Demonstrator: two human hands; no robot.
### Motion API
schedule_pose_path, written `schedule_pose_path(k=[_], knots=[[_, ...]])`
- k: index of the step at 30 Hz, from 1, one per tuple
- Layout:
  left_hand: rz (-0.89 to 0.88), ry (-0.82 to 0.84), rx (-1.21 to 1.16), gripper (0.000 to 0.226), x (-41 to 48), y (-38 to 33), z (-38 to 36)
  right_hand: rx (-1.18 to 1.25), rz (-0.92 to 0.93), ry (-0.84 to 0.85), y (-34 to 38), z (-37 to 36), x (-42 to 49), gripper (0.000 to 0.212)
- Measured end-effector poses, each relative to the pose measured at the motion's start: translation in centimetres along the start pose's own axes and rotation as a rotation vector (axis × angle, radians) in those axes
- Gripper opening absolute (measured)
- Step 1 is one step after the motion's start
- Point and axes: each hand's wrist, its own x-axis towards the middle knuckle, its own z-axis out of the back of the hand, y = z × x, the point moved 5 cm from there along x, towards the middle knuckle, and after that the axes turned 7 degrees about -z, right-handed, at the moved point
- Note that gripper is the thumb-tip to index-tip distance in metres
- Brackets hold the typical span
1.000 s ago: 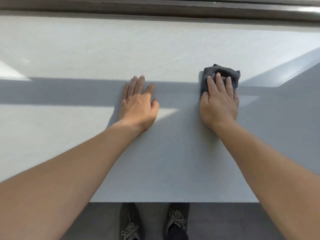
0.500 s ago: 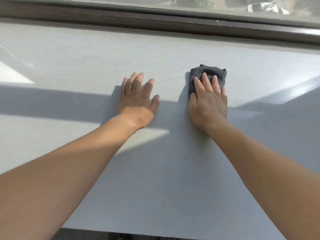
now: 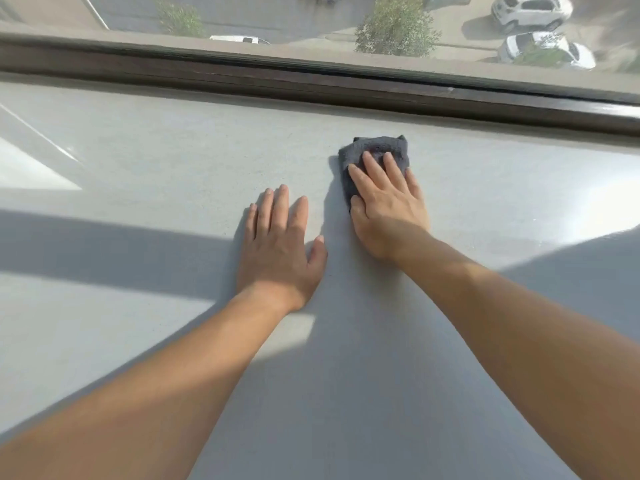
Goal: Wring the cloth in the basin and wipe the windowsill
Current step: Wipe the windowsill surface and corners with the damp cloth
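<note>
A folded dark grey cloth (image 3: 374, 148) lies flat on the wide pale grey windowsill (image 3: 156, 161), a short way in front of the window frame. My right hand (image 3: 388, 209) presses down on the cloth with fingers together, covering its near half. Just to the left, my left hand (image 3: 278, 251) rests palm down on the bare sill, fingers slightly apart, holding nothing. No basin is in view.
A dark window frame (image 3: 311, 84) runs along the sill's far edge, with glass above it showing a street, trees and parked cars below. Bands of shadow cross the sill at left and right.
My right hand has pushed the cloth away from me toward the window frame and a little leftward. The left hand has stayed flat on the sill. My head has tilted up, showing the window.
</note>
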Motion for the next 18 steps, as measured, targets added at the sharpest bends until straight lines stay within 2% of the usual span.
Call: schedule_pose_path(k=[2, 3, 5, 8, 10, 14, 16, 18], knots=[[-0.006, -0.001, 0.018, 0.073, -0.1, 0.0, 0.1, -0.031, 0.206, 0.039, 1.2, -0.6, -0.7, 0.06], [-0.007, 0.004, 0.017, 0.074, -0.2, -0.1, 0.1, -0.027, 0.222, 0.036, 0.6, -0.3, -0.3, 0.059], [-0.003, 0.014, 0.012, 0.075, -0.5, -0.1, 0.1, -0.011, 0.089, -0.021, -2.1, 0.5, 1.6, 0.056], [-0.003, 0.029, 0.003, 0.075, -0.9, -0.2, 0.1, 0.053, -0.268, -0.103, -5.1, 1.5, 4.0, 0.055], [0.004, 0.021, -0.008, 0.075, -1.1, -0.1, 0.1, 0.05, -0.315, -0.12, -3.4, 1.0, 4.5, 0.056], [-0.002, 0.008, 0.001, 0.074, -1.4, -0.3, 0.3, -0.019, 0.134, -0.002, 2.3, -0.2, 4.0, 0.058], [-0.004, 0.013, -0.001, 0.075, -1.6, -0.3, 0.4, -0.035, 0.2, 0.036, 1.7, 0.2, 4.4, 0.057], [-0.003, 0.016, -0.008, 0.075, -1.7, -0.4, 0.6, -0.036, 0.151, 0.017, -0.8, 1.0, 4.7, 0.058]])
